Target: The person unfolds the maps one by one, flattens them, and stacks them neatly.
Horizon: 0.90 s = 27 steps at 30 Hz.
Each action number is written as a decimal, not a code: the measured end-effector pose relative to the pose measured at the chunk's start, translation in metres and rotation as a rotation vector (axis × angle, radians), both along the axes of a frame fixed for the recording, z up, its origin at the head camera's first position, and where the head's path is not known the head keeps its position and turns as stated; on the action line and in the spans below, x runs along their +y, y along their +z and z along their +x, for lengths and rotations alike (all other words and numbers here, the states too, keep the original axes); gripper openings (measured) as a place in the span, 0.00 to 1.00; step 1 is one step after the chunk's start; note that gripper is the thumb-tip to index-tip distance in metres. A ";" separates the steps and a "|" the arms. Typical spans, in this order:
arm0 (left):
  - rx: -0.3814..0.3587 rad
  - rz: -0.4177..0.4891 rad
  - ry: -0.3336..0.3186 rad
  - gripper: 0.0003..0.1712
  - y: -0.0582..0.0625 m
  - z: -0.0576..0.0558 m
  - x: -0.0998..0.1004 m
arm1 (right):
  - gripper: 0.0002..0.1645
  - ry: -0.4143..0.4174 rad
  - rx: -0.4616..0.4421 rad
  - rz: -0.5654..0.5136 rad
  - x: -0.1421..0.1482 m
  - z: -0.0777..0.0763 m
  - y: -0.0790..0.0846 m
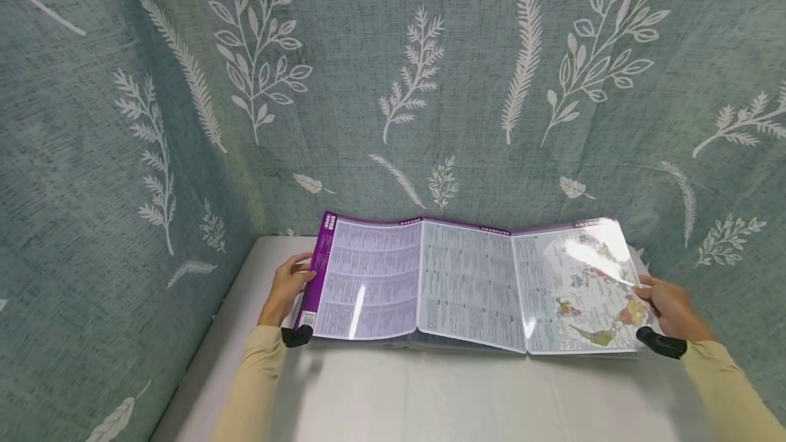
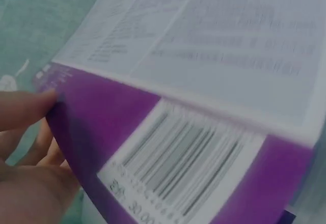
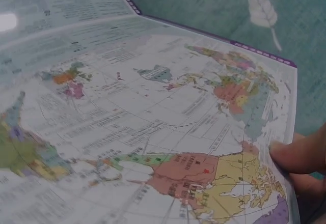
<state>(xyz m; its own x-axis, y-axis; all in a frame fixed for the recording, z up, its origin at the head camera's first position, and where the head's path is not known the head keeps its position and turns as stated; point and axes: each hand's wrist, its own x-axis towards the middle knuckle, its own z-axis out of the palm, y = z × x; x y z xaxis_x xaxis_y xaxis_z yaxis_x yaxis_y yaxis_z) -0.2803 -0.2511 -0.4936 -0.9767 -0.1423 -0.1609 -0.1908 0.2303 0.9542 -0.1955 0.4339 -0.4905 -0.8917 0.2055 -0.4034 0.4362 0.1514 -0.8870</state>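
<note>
A glossy folding map (image 1: 469,285) is spread into three panels above the white table, with creases between them. Dense print fills the left and middle panels, and coloured land areas show on the right one. My left hand (image 1: 291,285) pinches the purple left edge, thumb on top and fingers beneath; a barcode (image 2: 178,163) is printed beside it in the left wrist view. At the opposite edge, my right hand (image 1: 672,305) grips the panel with the world map (image 3: 204,173), its thumb on the printed face. Another layer peeks out under the lower edge.
The white table (image 1: 467,394) extends in front of the map. Behind and to the left hangs a green-grey cloth (image 1: 344,87) with white leaf patterns. Black straps (image 1: 297,336) circle both wrists, over cream sleeves. Light glares on the right panel.
</note>
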 end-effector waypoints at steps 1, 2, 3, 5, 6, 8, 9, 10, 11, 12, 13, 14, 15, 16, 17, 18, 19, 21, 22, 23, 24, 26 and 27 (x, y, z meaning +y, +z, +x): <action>0.012 -0.004 0.010 0.26 -0.001 0.000 0.000 | 0.42 -0.006 0.000 0.000 -0.001 0.000 -0.001; 0.018 -0.009 0.025 0.25 -0.003 0.000 0.001 | 0.43 -0.025 0.006 -0.015 -0.001 -0.001 -0.002; 0.028 -0.016 0.031 0.25 -0.004 0.000 0.001 | 0.43 -0.036 0.010 -0.011 -0.002 -0.002 -0.004; 0.038 -0.034 0.058 0.23 -0.007 0.001 0.000 | 0.42 -0.065 0.017 0.020 -0.005 -0.005 -0.007; 0.047 -0.046 0.071 0.23 -0.009 0.002 -0.002 | 0.42 -0.071 0.025 0.052 -0.007 -0.006 -0.009; 0.059 -0.072 0.108 0.21 -0.013 0.002 -0.004 | 0.39 -0.093 0.042 0.109 -0.011 -0.009 -0.012; 0.070 -0.086 0.128 0.20 -0.016 0.003 -0.006 | 0.38 -0.095 0.045 0.148 -0.012 -0.011 -0.013; 0.079 -0.100 0.151 0.20 -0.018 0.003 -0.008 | 0.36 -0.100 0.047 0.168 -0.014 -0.012 -0.014; 0.087 -0.109 0.172 0.19 -0.020 0.003 -0.009 | 0.35 -0.099 0.054 0.188 -0.015 -0.013 -0.014; 0.091 -0.114 0.189 0.18 -0.022 0.003 -0.010 | 0.33 -0.101 0.054 0.204 -0.017 -0.014 -0.015; 0.088 -0.117 0.207 0.18 -0.023 0.003 -0.010 | 0.33 -0.104 0.055 0.218 -0.018 -0.015 -0.015; 0.088 -0.120 0.215 0.17 -0.024 0.003 -0.011 | 0.32 -0.104 0.055 0.230 -0.020 -0.014 -0.015; 0.080 -0.121 0.223 0.17 -0.025 0.003 -0.011 | 0.32 -0.103 0.056 0.232 -0.021 -0.014 -0.016; 0.070 -0.125 0.225 0.16 -0.026 0.004 -0.011 | 0.32 -0.104 0.054 0.235 -0.023 -0.013 -0.016; 0.057 -0.129 0.227 0.16 -0.026 0.005 -0.012 | 0.33 -0.100 0.053 0.248 -0.024 -0.013 -0.016; 0.041 -0.131 0.225 0.16 -0.026 0.006 -0.012 | 0.33 -0.100 0.049 0.252 -0.026 -0.012 -0.017; 0.027 -0.133 0.222 0.16 -0.027 0.007 -0.012 | 0.34 -0.096 0.060 0.257 -0.027 -0.012 -0.019; 0.001 -0.140 0.202 0.17 -0.028 0.009 -0.013 | 0.35 -0.079 0.086 0.273 -0.030 -0.013 -0.023; -0.011 -0.145 0.186 0.17 -0.029 0.009 -0.014 | 0.34 -0.069 0.103 0.282 -0.031 -0.013 -0.026; -0.023 -0.151 0.167 0.18 -0.030 0.010 -0.016 | 0.34 -0.059 0.124 0.296 -0.033 -0.015 -0.029; -0.034 -0.159 0.141 0.19 -0.031 0.011 -0.017 | 0.34 -0.050 0.143 0.310 -0.033 -0.016 -0.032; -0.047 -0.167 0.075 0.22 -0.033 0.012 -0.017 | 0.34 -0.042 0.168 0.356 -0.035 -0.016 -0.037; -0.049 -0.181 0.037 0.23 -0.034 0.013 -0.017 | 0.34 -0.042 0.178 0.386 -0.035 -0.016 -0.039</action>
